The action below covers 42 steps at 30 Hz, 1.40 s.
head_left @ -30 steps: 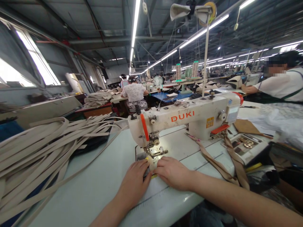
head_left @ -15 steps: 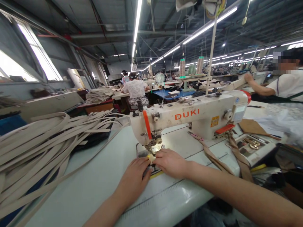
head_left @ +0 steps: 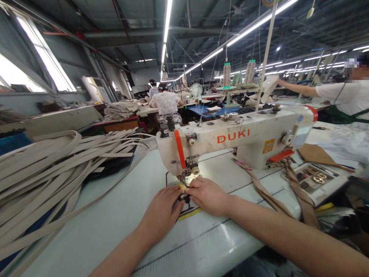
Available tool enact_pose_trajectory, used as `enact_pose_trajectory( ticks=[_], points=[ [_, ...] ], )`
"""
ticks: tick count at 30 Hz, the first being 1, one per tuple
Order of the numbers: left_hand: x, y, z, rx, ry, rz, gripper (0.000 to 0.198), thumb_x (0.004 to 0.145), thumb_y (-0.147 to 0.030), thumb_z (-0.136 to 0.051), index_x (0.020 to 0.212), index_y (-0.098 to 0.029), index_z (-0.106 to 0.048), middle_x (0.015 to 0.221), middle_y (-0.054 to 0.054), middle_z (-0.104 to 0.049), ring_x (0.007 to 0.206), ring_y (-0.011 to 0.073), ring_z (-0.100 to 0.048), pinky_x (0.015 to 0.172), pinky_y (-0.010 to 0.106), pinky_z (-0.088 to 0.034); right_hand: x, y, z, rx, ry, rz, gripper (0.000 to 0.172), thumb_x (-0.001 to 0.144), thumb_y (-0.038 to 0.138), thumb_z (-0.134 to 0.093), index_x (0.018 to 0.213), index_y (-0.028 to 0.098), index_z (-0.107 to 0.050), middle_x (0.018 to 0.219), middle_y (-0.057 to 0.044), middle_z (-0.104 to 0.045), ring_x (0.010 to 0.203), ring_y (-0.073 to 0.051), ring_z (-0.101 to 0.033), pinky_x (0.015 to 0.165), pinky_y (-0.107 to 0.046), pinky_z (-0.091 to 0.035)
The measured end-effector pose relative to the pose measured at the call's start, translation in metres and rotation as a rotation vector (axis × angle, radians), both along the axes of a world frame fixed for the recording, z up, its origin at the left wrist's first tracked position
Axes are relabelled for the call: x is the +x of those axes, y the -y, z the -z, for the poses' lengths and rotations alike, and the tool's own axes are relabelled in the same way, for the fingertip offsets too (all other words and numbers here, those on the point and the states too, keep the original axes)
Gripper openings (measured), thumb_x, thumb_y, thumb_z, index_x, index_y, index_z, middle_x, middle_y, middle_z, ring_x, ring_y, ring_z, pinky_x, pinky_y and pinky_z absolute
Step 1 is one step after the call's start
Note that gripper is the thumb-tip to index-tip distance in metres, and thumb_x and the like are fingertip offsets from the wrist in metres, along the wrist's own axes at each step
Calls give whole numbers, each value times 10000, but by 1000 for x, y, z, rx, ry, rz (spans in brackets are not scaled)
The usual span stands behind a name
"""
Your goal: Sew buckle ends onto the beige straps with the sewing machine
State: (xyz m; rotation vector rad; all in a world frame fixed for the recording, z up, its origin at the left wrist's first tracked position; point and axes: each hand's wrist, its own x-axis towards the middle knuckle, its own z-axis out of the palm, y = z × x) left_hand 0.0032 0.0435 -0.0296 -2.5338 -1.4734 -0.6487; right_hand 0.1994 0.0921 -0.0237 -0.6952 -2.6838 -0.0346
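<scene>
My left hand rests on the plate of a white sewing machine, its fingertips on a small pale piece under the needle area. From the other side my right hand closes its bent fingers on the same piece. Most of this piece is hidden by my fingers, so its exact kind does not show. Just behind my fingertips is the presser foot, lit by the machine's lamp. A yellow strip lies on the plate's front edge.
Long beige fabric strips are heaped on the left. Brown straps hang over the table's right side beside a tray with scissors. Thread cones stand behind the machine. A co-worker is at the right, another person ahead.
The view has shifted slightly. Both my hands stay at the needle with the pale piece. The co-worker at the right has stretched an arm out farther, holding pale material.
</scene>
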Motion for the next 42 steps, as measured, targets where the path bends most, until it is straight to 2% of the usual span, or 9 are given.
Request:
enact_pose_trajectory(
  ticks=[15,23,33,42],
  points=[
    [0,-10,-2,2,-12,-13,286,898,-276,-441,1063,-160,-643,1061,112,-701,1002,251,-634,907,441,-504,1,0,3,-58,-71,32,201,925,241,-454,894,155,-633,890,-70,-611,857,-203,-505,804,-325,-409],
    [1,-12,-5,-29,9,-26,272,893,-261,-443,1051,-176,-647,1077,100,-700,1013,252,-630,914,443,-498,2,-2,5,-79,-120,33,273,944,256,-419,873,165,-666,859,-66,-620,846,-199,-515,796,-316,-409],
    [1,-15,-5,-46,-10,-34,280,893,-244,-439,1059,-141,-639,1070,115,-698,998,258,-628,911,448,-493,3,-5,9,-75,-140,37,269,940,258,-429,846,167,-665,859,-57,-625,834,-186,-515,783,-303,-395],
    [2,-16,-5,-29,13,-38,266,889,-255,-439,1033,-174,-647,1052,103,-703,988,256,-634,901,443,-499,3,-4,7,-107,-156,33,248,930,242,-447,861,169,-673,859,-64,-629,825,-189,-515,770,-309,-391]
  ],
)
